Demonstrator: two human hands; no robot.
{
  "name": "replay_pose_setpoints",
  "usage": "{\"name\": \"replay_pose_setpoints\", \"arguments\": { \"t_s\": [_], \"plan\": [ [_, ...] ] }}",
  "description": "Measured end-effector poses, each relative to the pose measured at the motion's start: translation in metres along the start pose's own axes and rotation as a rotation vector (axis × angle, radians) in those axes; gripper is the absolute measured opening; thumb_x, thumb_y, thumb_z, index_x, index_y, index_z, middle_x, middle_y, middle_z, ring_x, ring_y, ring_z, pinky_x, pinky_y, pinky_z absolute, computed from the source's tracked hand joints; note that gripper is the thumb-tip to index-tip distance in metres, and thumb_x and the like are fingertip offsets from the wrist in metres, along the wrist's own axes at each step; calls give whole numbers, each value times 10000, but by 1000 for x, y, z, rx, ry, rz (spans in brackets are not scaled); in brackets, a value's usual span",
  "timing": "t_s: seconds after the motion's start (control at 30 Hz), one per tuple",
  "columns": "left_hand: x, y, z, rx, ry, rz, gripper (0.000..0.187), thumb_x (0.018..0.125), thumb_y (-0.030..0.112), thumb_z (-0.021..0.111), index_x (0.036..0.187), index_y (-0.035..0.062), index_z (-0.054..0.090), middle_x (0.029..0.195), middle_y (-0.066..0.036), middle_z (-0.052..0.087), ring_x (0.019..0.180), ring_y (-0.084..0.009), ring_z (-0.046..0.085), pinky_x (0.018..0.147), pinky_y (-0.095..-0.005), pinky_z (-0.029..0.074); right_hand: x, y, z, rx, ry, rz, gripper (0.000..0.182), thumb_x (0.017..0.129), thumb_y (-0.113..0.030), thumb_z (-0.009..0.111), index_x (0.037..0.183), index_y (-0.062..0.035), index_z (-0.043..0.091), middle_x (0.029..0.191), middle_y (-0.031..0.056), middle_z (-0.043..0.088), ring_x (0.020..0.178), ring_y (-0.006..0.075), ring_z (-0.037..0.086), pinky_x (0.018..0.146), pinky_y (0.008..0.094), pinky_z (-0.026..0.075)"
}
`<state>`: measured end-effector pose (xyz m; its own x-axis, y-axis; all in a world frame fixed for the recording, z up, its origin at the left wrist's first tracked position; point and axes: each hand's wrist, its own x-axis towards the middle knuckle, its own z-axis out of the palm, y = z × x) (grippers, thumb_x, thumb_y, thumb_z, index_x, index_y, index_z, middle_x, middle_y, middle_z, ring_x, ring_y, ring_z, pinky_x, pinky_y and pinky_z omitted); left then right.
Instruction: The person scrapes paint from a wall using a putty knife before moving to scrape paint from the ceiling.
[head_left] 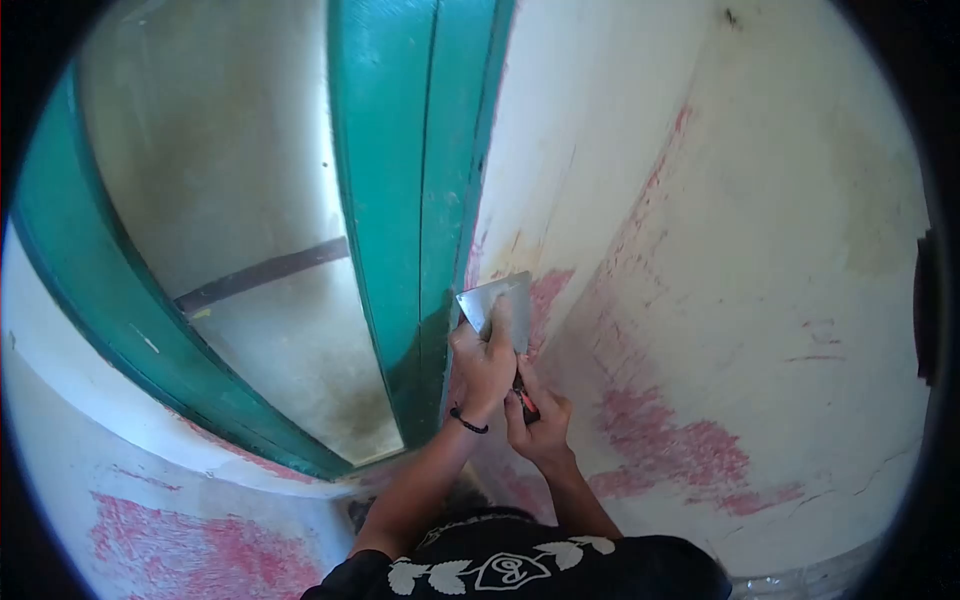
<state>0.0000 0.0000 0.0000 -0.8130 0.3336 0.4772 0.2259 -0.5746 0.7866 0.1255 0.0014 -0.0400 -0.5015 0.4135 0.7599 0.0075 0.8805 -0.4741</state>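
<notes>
A wide metal scraper blade [497, 299] lies flat against the white wall beside the green window frame [420, 210]. My left hand [482, 362] presses its fingers on the back of the blade; a black band circles that wrist. Just below, my right hand [537, 418] is closed around the scraper's red and black handle [524, 400]. The blade sits over a pink patch [548, 295] where the white coat has come off.
The wall [780, 250] to the right shows pink scraped areas [670, 445] and cracks low down. The window's frosted pane [250, 230] has a dark bar across it. More pink patches [190, 550] show beneath the sill at the lower left.
</notes>
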Motion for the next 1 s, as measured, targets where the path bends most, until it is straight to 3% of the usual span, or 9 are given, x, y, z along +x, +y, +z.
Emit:
{"name": "replay_pose_setpoints", "arguments": {
  "t_s": [0.07, 0.17, 0.23, 0.37, 0.43, 0.57, 0.67, 0.87, 1.0],
  "plan": [
    [0, 12, -11, -41, -19, -47, 241, 998, 165, 695, 1041, -72, 719, 869, -31, 703, 789, -84, 588, 693, -279, 499, 7, -22, 3, -38, 42, -9, 570, 906, 8, 625, 1453, 105, 500, 1256, 310, 681, 958, 266, 775, 852, 295, 568],
    [30, 26, 2, 165, -144, -13, 260, 1012, 184, 683, 984, -74, 698, 830, -35, 698, 783, -89, 599, 693, -277, 504, 35, -19, 10, 60, 164, 69, 572, 910, -38, 667, 1459, 48, 532, 904, 256, 721, 628, 252, 725, 602, 335, 559],
    [38, 39, 20, 93, -101, 39, 287, 1022, 205, 671, 960, -75, 685, 810, -47, 694, 740, -108, 634, 655, -286, 524, 44, -22, -4, 60, 122, 97, 577, 904, -45, 674, 1456, 46, 534, 864, 242, 714, 629, 266, 723, 594, 344, 555],
    [18, -4, 13, 38, -92, -90, 327, 1036, 242, 648, 954, -74, 677, 787, -85, 688, 614, -177, 674, 528, -314, 542, 27, 9, -6, 97, 92, 35, 586, 881, -48, 698, 1441, 36, 551, 798, 213, 700, 617, 289, 711, 578, 361, 549],
    [-9, -51, -2, 92, -48, -87, 338, 1039, 254, 639, 963, -73, 678, 791, -98, 685, 559, -204, 674, 473, -325, 537, -11, 44, 10, 107, 58, 70, 573, 863, -38, 710, 1415, 30, 575, 793, 208, 703, 618, 294, 709, 578, 373, 554],
    [-76, -139, -36, 277, -138, -190, 297, 1022, 208, 661, 932, -74, 683, 798, -35, 666, 751, -117, 592, 667, -341, 497, -107, 120, 51, 98, 45, 160, 540, 839, -25, 727, 1366, 18, 615, 775, 188, 712, 604, 294, 701, 566, 379, 561],
    [-98, -170, -63, 386, -261, -348, 387, 1063, 300, 595, 970, -69, 666, 856, -136, 717, 723, -204, 717, 616, -326, 585, -145, 146, 66, 70, 20, 162, 531, 827, -23, 734, 1346, 18, 623, 842, 184, 739, 625, 280, 716, 562, 364, 571],
    [-49, -93, -3, -38, -243, -497, 412, 1080, 318, 568, 1101, -90, 621, 914, -163, 740, 794, -237, 733, 678, -344, 616, -60, 112, 34, 132, 77, 144, 575, 779, 14, 734, 1339, 40, 610, 909, 208, 748, 694, 303, 751, 599, 355, 592],
    [-71, -131, -20, 36, -248, -479, 415, 1087, 325, 552, 1088, -84, 623, 935, -168, 743, 777, -227, 732, 672, -343, 610, -94, 133, 46, 108, 22, 187, 610, 767, 29, 717, 1365, 7, 600, 914, 200, 749, 666, 294, 740, 597, 359, 591]
  ]
}}
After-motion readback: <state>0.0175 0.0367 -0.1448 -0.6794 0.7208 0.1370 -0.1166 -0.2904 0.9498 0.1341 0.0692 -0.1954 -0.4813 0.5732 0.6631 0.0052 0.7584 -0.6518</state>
